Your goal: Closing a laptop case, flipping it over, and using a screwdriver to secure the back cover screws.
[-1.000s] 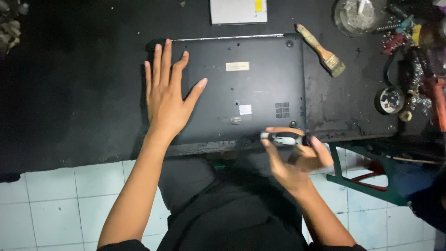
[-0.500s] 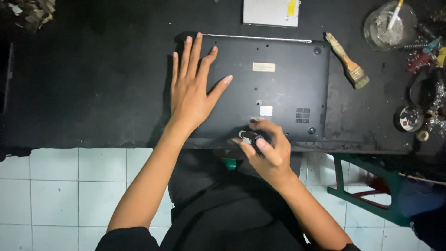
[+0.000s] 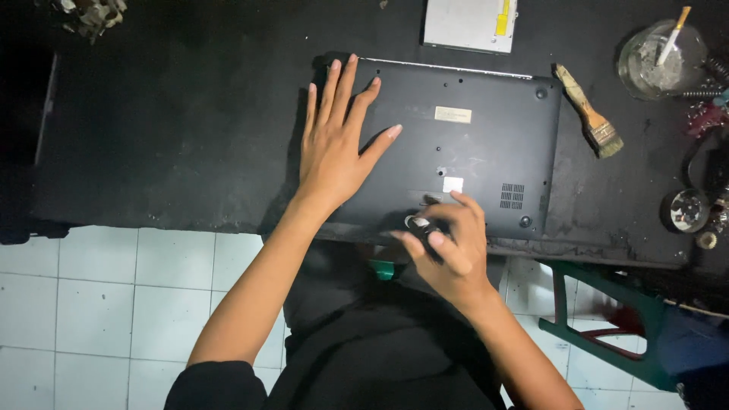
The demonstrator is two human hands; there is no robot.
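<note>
The left hand (image 3: 338, 148) lies flat with fingers spread on the upturned base of a black laptop (image 3: 463, 144), pinning down its left half. The right hand (image 3: 448, 247) is closed round a small dark tool (image 3: 420, 225), probably a screwdriver handle, its fingers curled tight over it at the laptop's near edge, just below a small white sticker (image 3: 453, 184). The tip is hidden, so whether it sits in a screw cannot be told.

The laptop rests on a black desk (image 3: 167, 137), its near edge close to the desk's front lip. To work here well, it seems wise to keep the tool upright over the fastener, press straight down, and let the flat hand stop the case from sliding.

Beyond the laptop's far edge lies a grey optical drive (image 3: 471, 23). To the laptop's right are a paintbrush (image 3: 588, 114), then a glass jar (image 3: 653, 61). Below the laptop's right corner stands a green stool (image 3: 607, 319) on white floor tiles (image 3: 99, 304).
</note>
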